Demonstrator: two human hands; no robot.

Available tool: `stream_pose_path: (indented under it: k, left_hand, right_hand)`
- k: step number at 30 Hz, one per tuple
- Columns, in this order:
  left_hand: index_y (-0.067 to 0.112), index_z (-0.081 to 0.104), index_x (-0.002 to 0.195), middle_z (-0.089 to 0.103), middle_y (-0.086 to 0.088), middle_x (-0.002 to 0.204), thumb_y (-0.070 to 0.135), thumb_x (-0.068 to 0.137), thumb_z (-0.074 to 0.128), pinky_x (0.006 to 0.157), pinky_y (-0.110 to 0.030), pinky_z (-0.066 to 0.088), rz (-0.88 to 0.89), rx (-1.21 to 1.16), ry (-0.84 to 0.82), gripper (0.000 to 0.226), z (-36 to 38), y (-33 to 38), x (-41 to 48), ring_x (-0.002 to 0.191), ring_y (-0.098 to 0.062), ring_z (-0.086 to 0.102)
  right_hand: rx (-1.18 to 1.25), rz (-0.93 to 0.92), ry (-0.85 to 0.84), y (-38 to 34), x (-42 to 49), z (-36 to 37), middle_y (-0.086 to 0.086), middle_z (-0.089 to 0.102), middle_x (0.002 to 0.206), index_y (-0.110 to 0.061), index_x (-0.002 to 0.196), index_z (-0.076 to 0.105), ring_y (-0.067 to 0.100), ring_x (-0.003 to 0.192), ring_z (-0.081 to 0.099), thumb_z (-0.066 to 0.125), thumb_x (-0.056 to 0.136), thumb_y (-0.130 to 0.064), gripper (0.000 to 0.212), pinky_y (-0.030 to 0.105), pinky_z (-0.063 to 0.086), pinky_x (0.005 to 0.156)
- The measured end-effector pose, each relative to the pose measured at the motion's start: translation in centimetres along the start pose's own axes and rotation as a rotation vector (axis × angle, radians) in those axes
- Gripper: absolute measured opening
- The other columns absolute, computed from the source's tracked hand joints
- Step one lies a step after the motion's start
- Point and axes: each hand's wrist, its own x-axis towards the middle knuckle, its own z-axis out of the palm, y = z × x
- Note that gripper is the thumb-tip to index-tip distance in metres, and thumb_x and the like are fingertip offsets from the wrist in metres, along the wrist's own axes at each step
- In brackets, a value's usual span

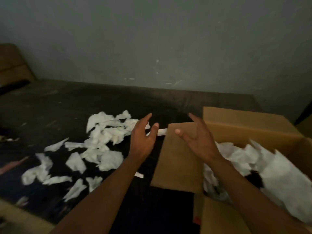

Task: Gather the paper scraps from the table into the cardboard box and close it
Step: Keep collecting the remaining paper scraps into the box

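Note:
Several white paper scraps (94, 146) lie scattered over the left and middle of the dark table (50, 105). A brown cardboard box (244, 122) stands open at the right, its left flap (175, 157) spread out flat, with white paper (278, 166) piled inside. My left hand (143, 141) hovers above the table just right of the scraps, fingers relaxed and empty. My right hand (197, 139) is raised over the box's left flap, palm facing left, fingers spread and holding nothing.
A grey wall (152, 39) runs behind the table. A tan cushioned object (13, 65) stands at the far left. A light brown edge (20, 220) crosses the bottom left corner. A small scrap (139, 174) lies beside the flap.

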Motion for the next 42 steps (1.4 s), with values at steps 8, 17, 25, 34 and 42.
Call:
stream_pose_path:
  k: [8,17,25,34,42]
  left_hand:
    - [0.03,0.046,0.136,0.051,0.006,0.138,0.035,0.092,0.057,0.104,-0.037,0.041,-0.098,-0.001,0.122,0.045,-13.2,-13.2,0.3,0.125,-0.006,0.046]
    - [0.027,0.049,0.135,0.054,0.004,0.133,0.03,0.09,0.061,0.087,-0.006,0.036,-0.054,0.018,0.04,0.047,-23.9,-24.0,5.1,0.119,-0.005,0.05]
    - [0.025,0.045,0.137,0.05,0.006,0.137,0.032,0.086,0.067,0.103,-0.033,0.044,-0.008,0.0,-0.103,0.056,-23.3,-30.1,9.3,0.126,-0.006,0.046]
    - [0.038,-0.011,0.147,-0.007,0.016,0.158,0.051,0.049,0.088,0.119,-0.044,0.01,-0.171,0.172,-0.568,0.139,-19.9,-36.0,14.3,0.144,-0.007,-0.009]
    - [0.036,-0.017,0.146,-0.006,0.011,0.159,0.059,0.042,0.087,0.118,-0.047,0.0,-0.128,0.3,-0.727,0.149,-16.8,-41.8,17.3,0.145,-0.013,-0.006]
  right_hand:
    - [0.037,-0.069,-0.173,-8.0,0.2,16.6,-0.007,0.023,0.157,-0.034,0.147,0.024,0.012,0.143,0.023,0.067,0.08,-0.053,0.082,0.035,0.029,0.113]
    - [0.112,0.029,-0.125,-12.9,0.8,30.1,-0.006,0.031,0.152,-0.03,0.145,0.029,0.008,0.138,0.029,0.071,0.079,-0.047,0.08,0.023,0.027,0.105]
    - [0.044,0.099,-0.079,-11.6,4.0,35.4,-0.005,0.035,0.149,-0.028,0.145,0.031,0.01,0.136,0.032,0.074,0.076,-0.047,0.083,0.024,0.03,0.103]
    - [-0.173,0.064,-0.378,-6.0,13.1,40.1,-0.009,0.004,0.161,-0.037,0.15,0.002,0.012,0.146,-0.001,0.077,0.06,-0.061,0.12,0.044,0.014,0.118]
    - [-0.214,0.09,-0.544,-0.4,16.4,44.8,-0.01,0.003,0.16,-0.044,0.147,-0.009,0.018,0.147,-0.006,0.076,0.047,-0.074,0.134,0.048,0.0,0.118]
